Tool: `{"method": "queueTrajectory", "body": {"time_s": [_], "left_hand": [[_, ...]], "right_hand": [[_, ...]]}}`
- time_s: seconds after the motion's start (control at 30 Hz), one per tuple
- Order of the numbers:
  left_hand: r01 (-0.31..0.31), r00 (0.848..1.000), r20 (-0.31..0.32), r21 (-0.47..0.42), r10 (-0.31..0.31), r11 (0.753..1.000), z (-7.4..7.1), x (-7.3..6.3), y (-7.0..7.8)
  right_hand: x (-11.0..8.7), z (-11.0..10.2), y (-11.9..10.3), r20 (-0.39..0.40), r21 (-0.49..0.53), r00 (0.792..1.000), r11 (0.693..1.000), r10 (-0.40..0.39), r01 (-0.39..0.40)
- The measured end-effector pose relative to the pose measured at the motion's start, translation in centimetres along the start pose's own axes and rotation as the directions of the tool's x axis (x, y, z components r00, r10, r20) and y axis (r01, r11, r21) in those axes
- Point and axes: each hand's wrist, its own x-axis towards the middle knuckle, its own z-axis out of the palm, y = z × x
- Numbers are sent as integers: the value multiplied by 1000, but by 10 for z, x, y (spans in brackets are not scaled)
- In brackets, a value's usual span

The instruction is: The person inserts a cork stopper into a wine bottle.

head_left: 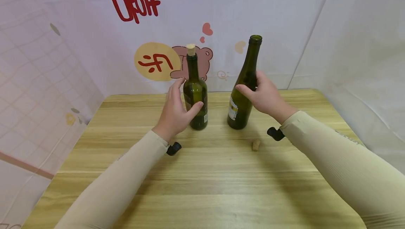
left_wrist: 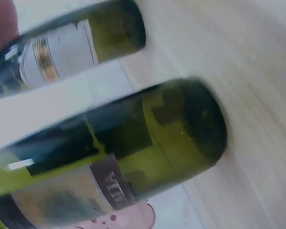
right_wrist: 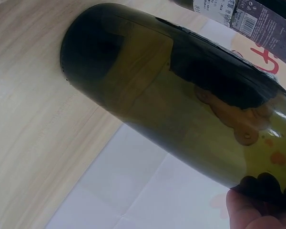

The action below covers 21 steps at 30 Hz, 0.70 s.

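Observation:
A dark green wine bottle (head_left: 198, 91) stands upright on the table, a cork (head_left: 191, 49) stuck in its mouth. Beside it on the left is my left hand (head_left: 176, 111), thumb spread across the bottle's front and fingers fairly straight at its left side. No fingers show on this bottle (left_wrist: 133, 138) in the left wrist view. My right hand (head_left: 267, 95) grips the second, uncorked green wine bottle (head_left: 242, 99) around its upper body. That bottle leans slightly to the right, base at the tabletop. Fingertips (right_wrist: 245, 210) show behind its glass (right_wrist: 181, 114) in the right wrist view.
A loose cork (head_left: 255, 145) lies on the wooden table (head_left: 205, 179), in front of the uncorked bottle. Behind the table hangs a white printed cloth (head_left: 272, 7), with more cloth on both sides.

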Motion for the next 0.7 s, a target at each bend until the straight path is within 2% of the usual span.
{"method": "queueTrajectory", "body": {"time_s": [0.1,0.2,0.3,0.4,0.5,0.6,0.7], "left_hand": [[-134,990,-42,75,138,988,3,-9,7],[-227,971,-46,125,234,966,8,-18,14],[-305,951,-2,163,309,938,16,-27,21],[-379,925,79,201,371,903,27,-36,27],[-414,907,184,213,380,885,37,-41,35],[-406,895,291,221,337,887,47,-43,43],[-384,884,373,234,282,893,55,-43,48]], "right_hand": [[0,0,0,2,1,1000,1000,-4,4],[1,0,1,3,6,1000,1000,-8,8],[1,-1,0,1,10,1000,1000,-8,8],[1,-1,0,1,11,1000,1000,-9,9],[1,-1,0,1,16,1000,1000,-14,14],[0,0,0,5,20,1000,1000,-17,17],[-1,0,-1,3,17,1000,1000,-18,18]]}}
